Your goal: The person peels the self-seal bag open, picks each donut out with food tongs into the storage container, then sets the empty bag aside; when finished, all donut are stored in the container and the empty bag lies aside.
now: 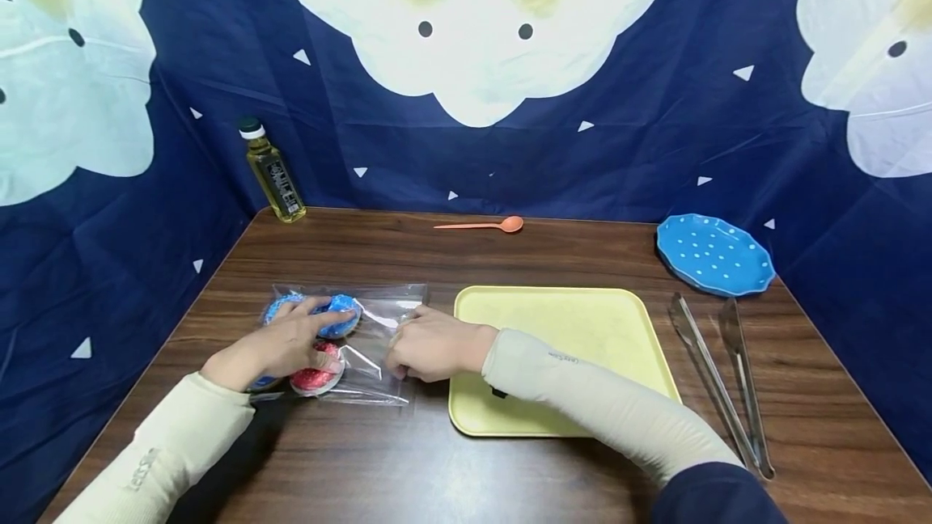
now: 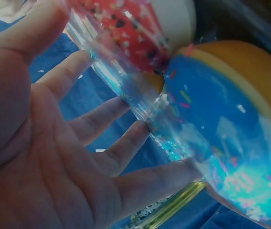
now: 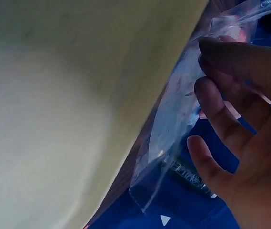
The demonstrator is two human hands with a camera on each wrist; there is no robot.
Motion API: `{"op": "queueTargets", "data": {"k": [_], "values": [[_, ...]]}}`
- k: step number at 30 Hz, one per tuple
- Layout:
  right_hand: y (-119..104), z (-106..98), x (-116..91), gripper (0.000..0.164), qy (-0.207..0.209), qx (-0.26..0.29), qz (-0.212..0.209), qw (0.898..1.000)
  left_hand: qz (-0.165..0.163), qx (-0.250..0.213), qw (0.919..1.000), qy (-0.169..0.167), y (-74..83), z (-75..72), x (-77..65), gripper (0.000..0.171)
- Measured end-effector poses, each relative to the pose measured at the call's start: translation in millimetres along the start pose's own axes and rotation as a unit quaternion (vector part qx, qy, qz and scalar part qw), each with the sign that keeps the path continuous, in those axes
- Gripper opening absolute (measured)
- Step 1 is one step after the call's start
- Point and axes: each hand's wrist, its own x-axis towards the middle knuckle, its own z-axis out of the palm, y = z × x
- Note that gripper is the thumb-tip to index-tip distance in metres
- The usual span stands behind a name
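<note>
A clear plastic bag [image 1: 374,338] lies flat on the left of the table, with several round iced, sprinkled cake-like pieces inside. A blue piece [image 1: 346,304] and a red piece [image 1: 311,378] show between the fingers of my left hand [image 1: 284,342], which is spread over them. In the left wrist view its fingertips touch the plastic beside the blue-topped piece [image 2: 221,119]. My right hand [image 1: 433,344] is at the bag's right end, by the tray's left edge. Its thumb and forefinger pinch the bag's plastic [image 3: 173,105] in the right wrist view.
A yellow tray [image 1: 568,314] stands under my right forearm. Metal tongs [image 1: 717,390] and a blue dotted plate [image 1: 713,253] are at the right. An orange spoon [image 1: 510,224] lies at the back, and an oil bottle [image 1: 278,180] stands at the back left corner.
</note>
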Motion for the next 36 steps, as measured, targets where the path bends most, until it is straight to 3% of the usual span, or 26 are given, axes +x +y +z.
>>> {"op": "queueTargets", "data": {"k": [6, 11, 20, 27, 36], "values": [[-0.5, 1.9, -11.0, 0.018, 0.002, -0.004, 0.006, 1.000, -0.004, 0.007, 0.9999, -0.006, -0.4, 1.1, -1.8, 0.074], [-6.4, 1.9, -22.7, 0.016, -0.003, -0.051, 0.017, 0.999, -0.004, 0.002, 1.0000, -0.005, -2.4, 1.0, -4.9, 0.072], [-19.9, -5.0, -51.3, 0.010, 0.032, -0.097, 0.025, 0.994, 0.009, 0.006, 0.9999, 0.012, -1.4, -0.1, -6.1, 0.074], [-21.9, -4.3, -89.8, 0.005, 0.034, -0.081, 0.038, 0.995, 0.015, -0.004, 0.9991, 0.038, 4.4, 4.7, -8.0, 0.068], [-10.1, 0.3, -147.3, 0.010, 0.091, -0.038, 0.079, 0.992, 0.000, 0.014, 0.9961, 0.087, 2.3, 4.4, -7.4, 0.045]]}}
